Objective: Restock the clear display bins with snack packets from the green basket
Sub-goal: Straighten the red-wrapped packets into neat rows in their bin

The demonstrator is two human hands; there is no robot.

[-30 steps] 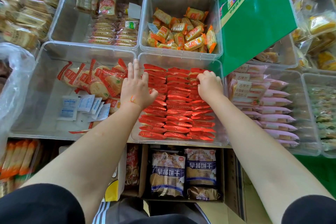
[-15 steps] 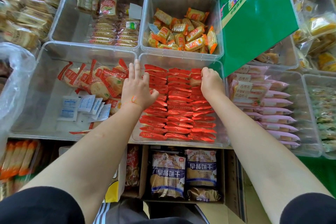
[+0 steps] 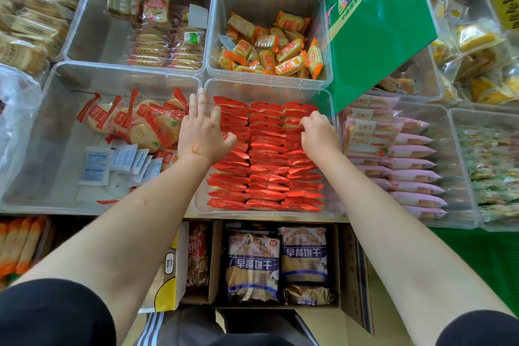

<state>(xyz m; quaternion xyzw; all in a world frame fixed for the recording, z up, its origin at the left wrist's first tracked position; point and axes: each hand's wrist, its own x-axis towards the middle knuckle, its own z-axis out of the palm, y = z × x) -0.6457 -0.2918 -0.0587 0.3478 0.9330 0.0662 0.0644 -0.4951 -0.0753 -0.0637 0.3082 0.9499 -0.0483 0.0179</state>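
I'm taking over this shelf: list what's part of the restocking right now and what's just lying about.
In the job: left hand, right hand, red packets, their clear bin.
Lying about: green box, orange packets, pink packets, white sachets.

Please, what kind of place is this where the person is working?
Most likely a snack shop's bulk display. Clear bins hold sorted wrapped goods, such as red packets and pink packets, with stock cartons underneath.
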